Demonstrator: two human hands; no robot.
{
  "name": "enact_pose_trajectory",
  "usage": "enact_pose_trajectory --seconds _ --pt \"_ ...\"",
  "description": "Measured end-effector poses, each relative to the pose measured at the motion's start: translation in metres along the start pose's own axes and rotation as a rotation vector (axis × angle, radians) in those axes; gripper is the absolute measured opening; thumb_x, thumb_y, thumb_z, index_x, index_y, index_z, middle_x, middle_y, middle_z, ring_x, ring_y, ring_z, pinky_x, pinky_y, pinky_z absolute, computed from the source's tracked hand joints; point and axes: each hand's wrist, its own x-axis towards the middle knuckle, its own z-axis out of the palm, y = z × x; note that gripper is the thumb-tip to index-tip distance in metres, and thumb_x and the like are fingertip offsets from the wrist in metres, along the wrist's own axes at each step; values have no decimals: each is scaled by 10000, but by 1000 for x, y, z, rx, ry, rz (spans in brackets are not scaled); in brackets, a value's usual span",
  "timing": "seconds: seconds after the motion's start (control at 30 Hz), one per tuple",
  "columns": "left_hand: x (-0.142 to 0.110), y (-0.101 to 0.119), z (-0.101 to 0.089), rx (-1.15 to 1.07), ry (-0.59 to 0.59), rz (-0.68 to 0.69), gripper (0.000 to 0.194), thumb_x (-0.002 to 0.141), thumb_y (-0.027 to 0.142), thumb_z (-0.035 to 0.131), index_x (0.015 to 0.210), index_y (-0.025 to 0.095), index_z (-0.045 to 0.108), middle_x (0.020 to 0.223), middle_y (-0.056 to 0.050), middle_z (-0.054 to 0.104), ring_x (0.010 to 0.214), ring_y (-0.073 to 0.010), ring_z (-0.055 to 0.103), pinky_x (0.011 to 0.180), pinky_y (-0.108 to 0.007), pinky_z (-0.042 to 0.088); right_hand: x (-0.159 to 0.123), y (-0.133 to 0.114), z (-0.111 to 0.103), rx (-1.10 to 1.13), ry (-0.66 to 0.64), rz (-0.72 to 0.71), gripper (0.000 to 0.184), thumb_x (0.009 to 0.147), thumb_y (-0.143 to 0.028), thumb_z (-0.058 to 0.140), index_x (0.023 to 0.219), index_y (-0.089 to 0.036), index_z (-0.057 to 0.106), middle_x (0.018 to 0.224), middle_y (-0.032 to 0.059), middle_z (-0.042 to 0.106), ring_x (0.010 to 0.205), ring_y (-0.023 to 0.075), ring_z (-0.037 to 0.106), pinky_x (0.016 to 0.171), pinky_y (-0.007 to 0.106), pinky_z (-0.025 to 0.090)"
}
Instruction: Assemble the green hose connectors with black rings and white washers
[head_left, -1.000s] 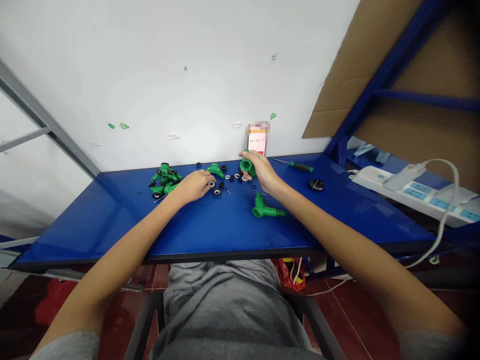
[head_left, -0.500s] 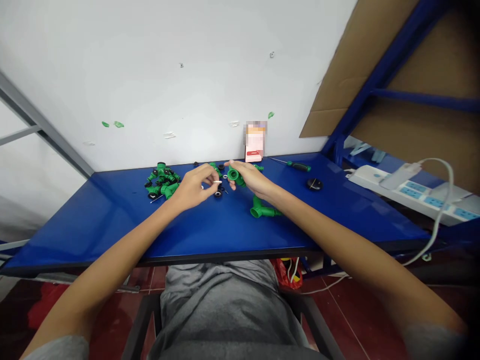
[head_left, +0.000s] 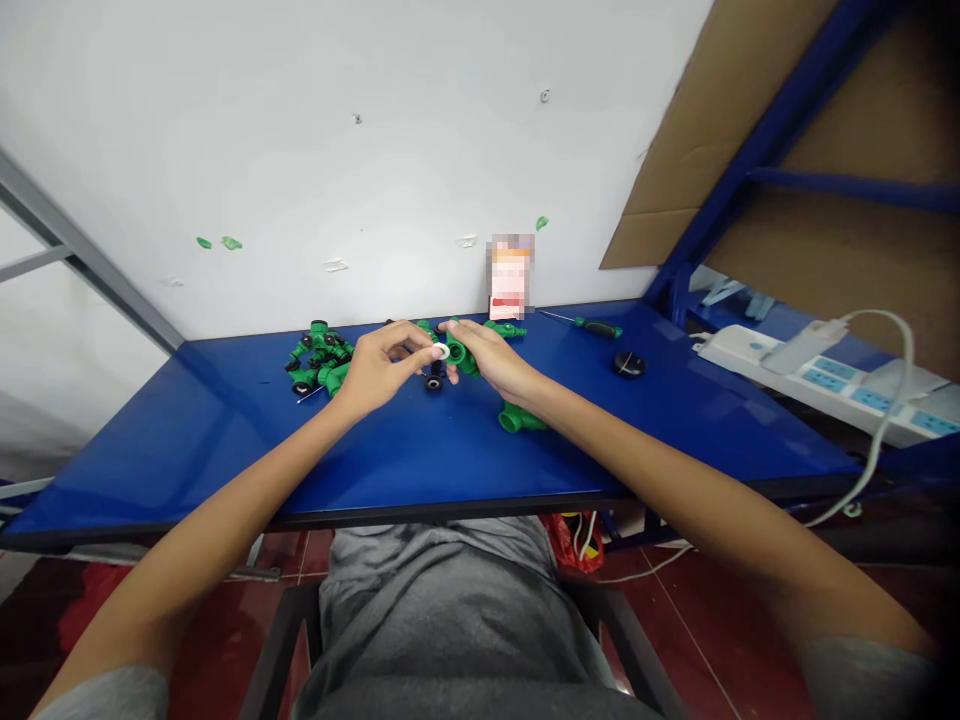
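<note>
Between thumb and fingers, my left hand pinches a small white ring. Close to its right, my right hand is wrapped around a green plastic pipe fitting, whose round open end faces the ring. Whether ring and fitting touch, I cannot tell. Below my hands a black ring-shaped part lies on the blue table. A second green fitting rests under my right wrist, partly hidden by it.
Several green and black fittings are heaped at the left. A screwdriver and a round black object lie to the right. A small card-like box leans on the wall. A white power strip sits at far right.
My left hand has brought the white ring right up to the fitting's opening and turned it so its round face shows. My right hand with the fitting has shifted slightly left.
</note>
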Motion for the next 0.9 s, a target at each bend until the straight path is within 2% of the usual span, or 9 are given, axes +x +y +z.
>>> enact_pose_trajectory --seconds 0.3,0.43,0.6,0.77,0.9 --pt "-3 4 2 119 -14 27 309 1025 498 743 979 198 801 1014 -80 780 784 -162 723 645 -274 627 0 2 3 -1 21 14 399 1013 -617 708 963 -238 594 693 -33 667 552 154 635 638 307 525" --pt "-4 9 2 221 30 125 255 1040 443 728 973 203 785 1047 -77 791 823 -156 731 689 -272 630 0 1 2 -2 15 6 416 1015 -641 699 974 -240 595 666 -34 667 557 156 639 643 305 537" --pt "-5 12 2 330 -11 288 183 1044 361 722 953 204 746 1036 -69 767 773 -135 689 681 -272 604 0 0 3 18 20 23 411 1009 -626 721 972 -233 604 715 -20 686 561 149 639 634 304 557" --pt "-6 9 3 389 -29 350 136 1069 299 678 983 202 719 1163 -93 769 860 -146 730 732 -278 622 -1 2 4 39 1 8 411 1004 -621 734 983 -229 613 762 -17 692 570 140 638 624 298 561" --pt "-7 6 3 422 -60 367 136 1088 312 658 1014 210 709 1118 -79 797 901 -158 739 759 -278 619 -1 2 3 26 4 5 428 988 -630 754 955 -230 605 786 -17 687 574 132 630 629 295 564"
